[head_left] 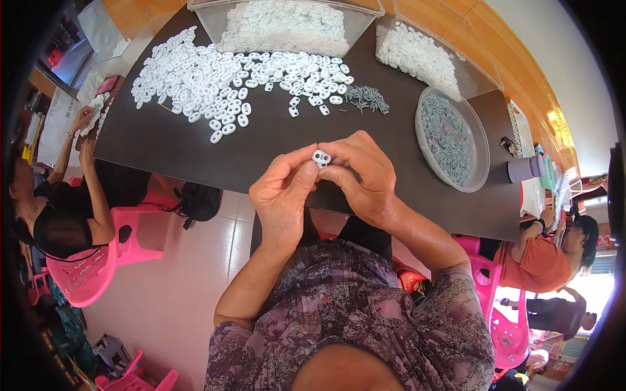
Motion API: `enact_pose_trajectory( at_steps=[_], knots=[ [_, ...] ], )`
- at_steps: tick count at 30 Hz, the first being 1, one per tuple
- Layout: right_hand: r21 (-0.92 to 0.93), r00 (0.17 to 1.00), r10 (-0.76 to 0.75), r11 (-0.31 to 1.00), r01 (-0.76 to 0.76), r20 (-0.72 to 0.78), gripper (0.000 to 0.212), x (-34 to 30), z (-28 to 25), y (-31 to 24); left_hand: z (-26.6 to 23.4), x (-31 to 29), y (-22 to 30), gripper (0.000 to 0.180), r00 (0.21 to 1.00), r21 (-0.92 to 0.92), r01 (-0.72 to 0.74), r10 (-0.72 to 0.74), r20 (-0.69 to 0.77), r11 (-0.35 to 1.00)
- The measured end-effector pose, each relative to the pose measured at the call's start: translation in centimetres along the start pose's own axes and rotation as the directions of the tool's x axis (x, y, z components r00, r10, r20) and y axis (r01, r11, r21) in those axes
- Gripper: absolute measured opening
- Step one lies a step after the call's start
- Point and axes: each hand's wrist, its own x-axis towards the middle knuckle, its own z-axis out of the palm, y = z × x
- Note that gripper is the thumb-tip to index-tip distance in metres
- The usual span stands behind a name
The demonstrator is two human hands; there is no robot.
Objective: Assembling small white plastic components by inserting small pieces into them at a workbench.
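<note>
Over the table's near edge, my left hand (283, 186) and my right hand (366, 174) meet, fingertips pinched together. Between them is a small white plastic piece (321, 157) with dark round holes; its lower part is partly covered by my left thumb. Whether it is one piece or two put together, I cannot tell. Ahead lies a broad heap of white oval two-hole pieces (189, 78), with a looser group of similar pieces (301, 75) to its right. Next to that group sits a small pile of grey screw-like pins (367, 99).
A round clear tray (485, 153) of grey pins stands on the right of the dark table (156, 140). Two clear bins (207, 25) (479, 65) of white pieces line the back. A lidded cup (525, 169) stands at the right edge. People sit on both sides, near pink chairs (127, 238).
</note>
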Motion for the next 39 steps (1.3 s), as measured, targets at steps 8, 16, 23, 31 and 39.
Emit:
enact_pose_trajectory(
  at_steps=[8, 16, 23, 31, 39],
  knots=[
    [0.024, 1.000, 0.025, 0.999, -0.025, -0.002, 0.030, 0.1, 0.0, -0.7, 0.1, -0.1, 0.0, 0.022, 0.999, -0.059, -0.046, 0.047, 0.013, 0.997],
    [0.122, 0.994, 0.110, 0.986, -0.111, 0.017, 0.027, 0.1, -0.1, -1.0, 0.0, -0.2, -0.2, 0.020, 0.999, -0.045, -0.039, 0.040, 0.017, 0.998],
    [0.109, 0.999, 0.039, 0.993, -0.039, 0.004, 0.027, -0.4, 0.2, -1.0, 0.9, -0.7, -1.1, 0.018, 0.979, -0.040, -0.195, 0.193, -0.062, 0.980],
    [0.075, 0.993, -0.051, 0.995, 0.059, -0.108, 0.031, -0.7, 1.4, -0.8, 1.2, -1.0, -1.5, 0.017, 0.964, 0.008, -0.234, 0.233, -0.126, 0.972],
    [0.071, 0.995, 0.007, 0.997, 0.000, -0.102, 0.031, -0.9, 1.7, -1.7, 1.6, -1.5, -0.5, 0.017, 0.968, -0.022, -0.194, 0.188, -0.167, 0.981]
  ],
)
